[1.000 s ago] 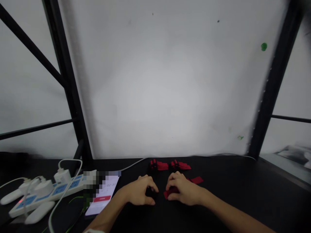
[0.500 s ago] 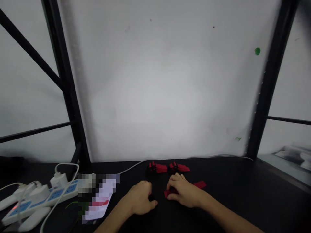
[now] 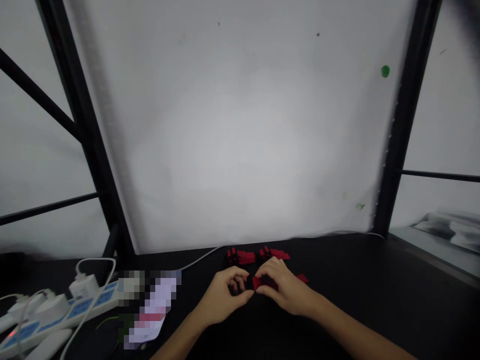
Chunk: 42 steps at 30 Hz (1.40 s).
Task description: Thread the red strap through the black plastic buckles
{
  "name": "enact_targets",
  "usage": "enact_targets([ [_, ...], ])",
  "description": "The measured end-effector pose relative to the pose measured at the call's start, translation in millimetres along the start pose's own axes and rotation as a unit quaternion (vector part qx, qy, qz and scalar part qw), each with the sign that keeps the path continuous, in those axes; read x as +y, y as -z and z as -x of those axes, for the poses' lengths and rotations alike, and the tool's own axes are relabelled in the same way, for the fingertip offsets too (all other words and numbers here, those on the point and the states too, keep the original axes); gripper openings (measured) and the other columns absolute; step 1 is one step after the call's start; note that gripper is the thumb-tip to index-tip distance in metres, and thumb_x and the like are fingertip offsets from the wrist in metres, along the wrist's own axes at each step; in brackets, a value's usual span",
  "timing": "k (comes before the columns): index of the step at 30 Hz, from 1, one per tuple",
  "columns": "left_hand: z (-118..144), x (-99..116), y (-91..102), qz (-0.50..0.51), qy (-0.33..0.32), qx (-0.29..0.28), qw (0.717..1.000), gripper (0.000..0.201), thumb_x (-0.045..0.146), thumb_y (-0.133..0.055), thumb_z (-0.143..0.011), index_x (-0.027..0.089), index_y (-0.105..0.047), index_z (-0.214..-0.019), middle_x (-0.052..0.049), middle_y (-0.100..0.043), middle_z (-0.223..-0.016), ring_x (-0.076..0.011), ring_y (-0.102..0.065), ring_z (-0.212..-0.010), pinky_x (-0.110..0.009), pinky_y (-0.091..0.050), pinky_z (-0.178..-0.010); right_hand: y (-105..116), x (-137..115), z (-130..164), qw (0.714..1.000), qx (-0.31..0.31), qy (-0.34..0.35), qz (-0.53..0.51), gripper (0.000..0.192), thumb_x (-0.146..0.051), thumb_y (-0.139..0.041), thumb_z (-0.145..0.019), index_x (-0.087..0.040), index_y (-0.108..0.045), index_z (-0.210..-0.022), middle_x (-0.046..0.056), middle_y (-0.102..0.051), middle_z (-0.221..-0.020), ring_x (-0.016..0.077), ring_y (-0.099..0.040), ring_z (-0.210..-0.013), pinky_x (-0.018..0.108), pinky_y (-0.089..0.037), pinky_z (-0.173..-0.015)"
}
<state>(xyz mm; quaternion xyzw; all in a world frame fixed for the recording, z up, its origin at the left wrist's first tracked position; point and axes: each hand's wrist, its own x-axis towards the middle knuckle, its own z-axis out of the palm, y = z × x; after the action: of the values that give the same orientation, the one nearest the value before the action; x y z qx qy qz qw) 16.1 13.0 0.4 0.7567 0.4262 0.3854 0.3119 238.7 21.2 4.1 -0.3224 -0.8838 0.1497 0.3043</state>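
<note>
A flat red strap [image 3: 256, 283] is held low over the black table, its other end [image 3: 302, 278] showing past my right hand [image 3: 283, 287]. The right thumb and fingers are closed on the strap, hiding its middle. My left hand [image 3: 224, 295] is curled at the strap's left end, thumb and forefinger closing around a small dark part there. Whether that dark part belongs to the strap is hard to tell. Just behind the hands lie two red strap bundles with black parts, a left bundle [image 3: 240, 257] and a right bundle [image 3: 265, 252].
On the left are a white power strip [image 3: 80, 307] with chargers and cables, and a partly pixelated phone [image 3: 155, 320]. A thin white cable [image 3: 202, 258] runs along the back edge below the white panel [image 3: 255, 150]. Black frame posts [image 3: 403, 125] flank the panel.
My left hand has moved right to the strap's end, and its fingers have curled in. The right hand has lifted the strap's near end slightly. The camera view has shifted a little.
</note>
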Motion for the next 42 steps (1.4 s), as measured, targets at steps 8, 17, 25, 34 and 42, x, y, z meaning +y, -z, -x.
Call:
enact_targets([
  [8,2,6,-2.0,0.019,0.002,0.002,1.000,0.027,0.027,-0.071,-0.077,0.018,-0.068,-0.102,-0.002,-0.067,-0.086,-0.0168,-0.060,-0.078,-0.027,-0.046,-0.070,-3,5,-1,1.000,0.006,0.029,0.005,0.018,-0.034,-0.059,-0.094,-0.023,-0.058,-0.108,0.005,-0.064,-0.106,0.0207,-0.052,-0.102,0.038,-0.039,-0.096],
  [17,-2,-1,-8.4,0.126,0.074,-0.029,0.989,0.038,0.051,-0.061,-0.083,0.016,-0.057,-0.068,0.007,-0.044,-0.056,-0.0093,-0.038,-0.052,-0.022,-0.029,-0.050,-9,-5,-3,0.999,0.040,0.008,0.013,0.025,-0.041,-0.063,-0.090,-0.023,-0.061,-0.108,0.005,-0.066,-0.103,0.0221,-0.053,-0.099,0.039,-0.039,-0.093],
  [25,-4,-4,-13.2,0.170,0.082,-0.021,0.982,0.043,0.056,-0.065,-0.077,0.016,-0.055,-0.065,0.006,-0.046,-0.053,-0.0088,-0.038,-0.048,-0.022,-0.029,-0.050,-10,-10,-7,0.999,0.041,-0.024,-0.024,0.037,-0.044,-0.073,-0.081,-0.026,-0.068,-0.112,0.005,-0.069,-0.102,0.0231,-0.056,-0.098,0.040,-0.039,-0.093],
  [34,-7,-7,3.8,0.196,0.047,0.073,0.977,0.027,0.035,-0.054,-0.083,0.014,-0.069,-0.075,-0.005,-0.066,-0.080,-0.0170,-0.056,-0.071,-0.028,-0.044,-0.069,-15,-1,-4,0.995,-0.051,-0.087,-0.011,0.041,-0.047,-0.079,-0.074,-0.030,-0.070,-0.111,0.003,-0.070,-0.100,0.0256,-0.055,-0.102,0.048,-0.032,-0.100],
  [42,-8,-11,-4.4,0.156,0.040,0.070,0.985,0.024,0.039,-0.072,-0.075,0.016,-0.065,-0.081,0.000,-0.064,-0.071,-0.0157,-0.058,-0.069,-0.026,-0.043,-0.067,-5,16,0,0.989,-0.113,-0.096,0.018,0.048,-0.041,-0.084,-0.067,-0.028,-0.070,-0.110,0.005,-0.066,-0.107,0.0262,-0.057,-0.101,0.046,-0.038,-0.097],
])
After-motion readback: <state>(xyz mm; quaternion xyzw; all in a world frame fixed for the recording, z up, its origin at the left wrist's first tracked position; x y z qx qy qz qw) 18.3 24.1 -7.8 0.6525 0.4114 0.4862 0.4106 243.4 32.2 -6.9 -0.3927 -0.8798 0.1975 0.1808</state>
